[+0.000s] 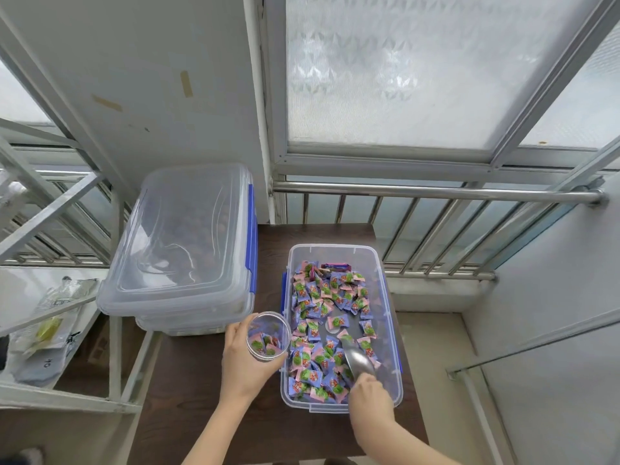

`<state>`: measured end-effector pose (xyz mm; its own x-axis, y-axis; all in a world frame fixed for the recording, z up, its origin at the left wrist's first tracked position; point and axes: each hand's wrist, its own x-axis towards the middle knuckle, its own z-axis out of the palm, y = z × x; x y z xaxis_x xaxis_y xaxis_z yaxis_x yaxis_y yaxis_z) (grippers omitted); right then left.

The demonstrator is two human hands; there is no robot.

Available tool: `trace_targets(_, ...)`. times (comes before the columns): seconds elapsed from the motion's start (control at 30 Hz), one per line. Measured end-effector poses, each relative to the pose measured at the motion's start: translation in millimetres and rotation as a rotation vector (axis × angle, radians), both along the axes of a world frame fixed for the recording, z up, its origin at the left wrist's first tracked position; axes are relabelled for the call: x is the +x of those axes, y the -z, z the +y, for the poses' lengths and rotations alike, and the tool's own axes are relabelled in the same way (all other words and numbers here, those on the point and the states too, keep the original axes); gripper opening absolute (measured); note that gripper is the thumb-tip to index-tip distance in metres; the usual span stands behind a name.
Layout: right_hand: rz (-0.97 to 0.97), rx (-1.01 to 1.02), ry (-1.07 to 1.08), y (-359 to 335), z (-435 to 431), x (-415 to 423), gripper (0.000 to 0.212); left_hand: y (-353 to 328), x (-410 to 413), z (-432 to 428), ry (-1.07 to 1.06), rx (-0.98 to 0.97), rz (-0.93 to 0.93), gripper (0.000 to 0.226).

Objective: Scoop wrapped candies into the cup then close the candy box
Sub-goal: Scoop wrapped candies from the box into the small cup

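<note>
Two hands busy: left hand (242, 360) grips clear cup (268, 335) holding few candies at 9 o'clock of open candy box (339, 327) on tabletop (208, 414); right hand (370, 397) holds metal scoop (357, 359) among wrapped candies (322, 303).

A stack of lidded clear storage bins (181, 250) with blue latches sat on the left of the dark wooden table (208, 397), a steel railing (436, 193) ran below the frosted window (419, 68) behind, and plastic bags (47, 330) lay on a metal shelf frame (67, 394) at far left.
</note>
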<state>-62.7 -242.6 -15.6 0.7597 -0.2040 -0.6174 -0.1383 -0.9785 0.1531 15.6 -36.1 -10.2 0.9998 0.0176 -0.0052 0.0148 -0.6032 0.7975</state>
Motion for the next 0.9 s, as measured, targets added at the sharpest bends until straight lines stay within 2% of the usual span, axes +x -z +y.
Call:
trace_targets(0.1,0.033,0.166,0.059,5.0,-2.3,2.0,0.041,1.2,0.7,1.0,-0.006,0.015,0.004,0.084)
trace_targets(0.23,0.01,0.414,0.167,12.9,-19.7,17.0,0.034,0.5,0.6,1.8,-0.009,0.011,0.009,0.085)
trace_targets(0.4,0.095,0.565,0.281,32.4,-21.6,54.1,0.029,-3.7,2.8,2.1,-0.005,0.03,0.018,0.082)
trace_targets(0.53,0.127,0.665,0.377,55.4,-12.8,56.5,0.039,-5.7,3.7,3.1,0.02,0.037,0.028,0.08)
trace_targets(0.67,0.114,0.886,0.583,59.1,-16.6,56.0,0.029,-5.2,6.1,4.5,0.05,0.041,0.042,0.083)
trace_targets(0.9,0.151,1.05,0.65,49.2,-40.1,51.8,0.033,-5.7,12.3,0.9,0.087,0.042,0.053,0.082)
